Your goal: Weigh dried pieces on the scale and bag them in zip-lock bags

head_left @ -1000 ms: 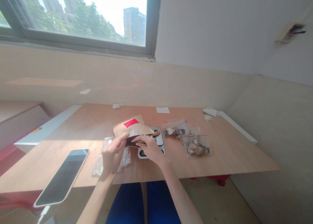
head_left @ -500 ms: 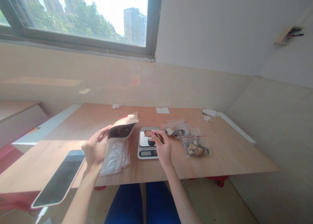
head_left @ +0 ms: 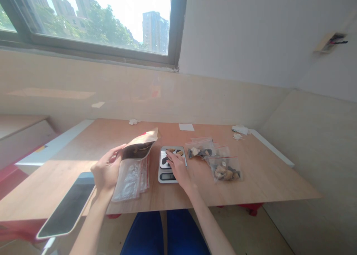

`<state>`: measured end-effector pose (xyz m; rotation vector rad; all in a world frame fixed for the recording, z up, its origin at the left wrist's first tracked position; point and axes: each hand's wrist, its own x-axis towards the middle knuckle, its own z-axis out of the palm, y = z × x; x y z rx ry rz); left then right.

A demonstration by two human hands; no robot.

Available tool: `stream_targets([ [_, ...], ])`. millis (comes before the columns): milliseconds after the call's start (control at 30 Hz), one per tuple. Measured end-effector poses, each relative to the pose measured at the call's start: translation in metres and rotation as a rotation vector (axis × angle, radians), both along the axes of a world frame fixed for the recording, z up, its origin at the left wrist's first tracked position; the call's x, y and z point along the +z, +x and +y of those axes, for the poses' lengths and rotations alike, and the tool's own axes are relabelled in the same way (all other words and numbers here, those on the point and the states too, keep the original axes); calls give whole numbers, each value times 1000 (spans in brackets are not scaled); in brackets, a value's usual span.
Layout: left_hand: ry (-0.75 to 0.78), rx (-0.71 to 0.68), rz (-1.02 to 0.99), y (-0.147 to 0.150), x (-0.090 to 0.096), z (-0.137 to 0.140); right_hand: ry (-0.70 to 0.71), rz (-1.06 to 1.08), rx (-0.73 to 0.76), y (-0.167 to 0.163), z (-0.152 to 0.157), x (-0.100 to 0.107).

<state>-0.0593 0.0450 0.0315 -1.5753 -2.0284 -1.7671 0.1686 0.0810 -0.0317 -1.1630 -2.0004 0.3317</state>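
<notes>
My left hand (head_left: 107, 169) grips the side of a brown paper pouch (head_left: 147, 136), whose mouth gapes toward me. A few pale strips show in its dark inside. My right hand (head_left: 180, 169) is over a small kitchen scale (head_left: 161, 178), fingers stretched out onto its plate and touching the pieces there. Several dark and tan dried pieces (head_left: 180, 151), perhaps mushroom or herb slices, lie on the plate, partly covered by the fingers. The scale's display is too dim to read. Under the pouch lies a stack of clear zip bags (head_left: 128, 180).
Right of the scale lie several filled zip bags (head_left: 225, 169) with tan and dark chunks. A phone (head_left: 67, 206) with a cable overhangs the table's (head_left: 264, 180) front left edge. White paper (head_left: 186, 127) and crumpled tissues (head_left: 237, 136) lie toward the back.
My right hand has lowered to the scale plate and let go of the dark pieces it pinched; more pieces now lie on the plate. My left hand still holds the pouch.
</notes>
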Motion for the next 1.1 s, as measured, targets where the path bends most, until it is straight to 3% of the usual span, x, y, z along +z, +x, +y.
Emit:
stream_targets([
  [100, -2, 3, 7, 2, 1, -1, -35, 217, -180, 18, 1, -6],
  [167, 2, 6, 14, 3, 0, -2, -37, 255, -210, 31, 1, -9],
  [267, 11, -18, 24, 4, -2, -3, -8, 107, -162, 44, 2, -7],
  [400, 29, -55, 46, 6, -5, -2, 55, -95, -216, 45, 5, -6],
  [700, 50, -130, 77, 6, -10, -3, 54, -25, -142, 39, 3, -21],
  [933, 46, -162, 88, 9, -12, -4, 40, -96, -90, 34, 0, -14],
  [1100, 40, -169, 97, 10, -12, -6, 1, -12, -89, 29, -8, -8],
])
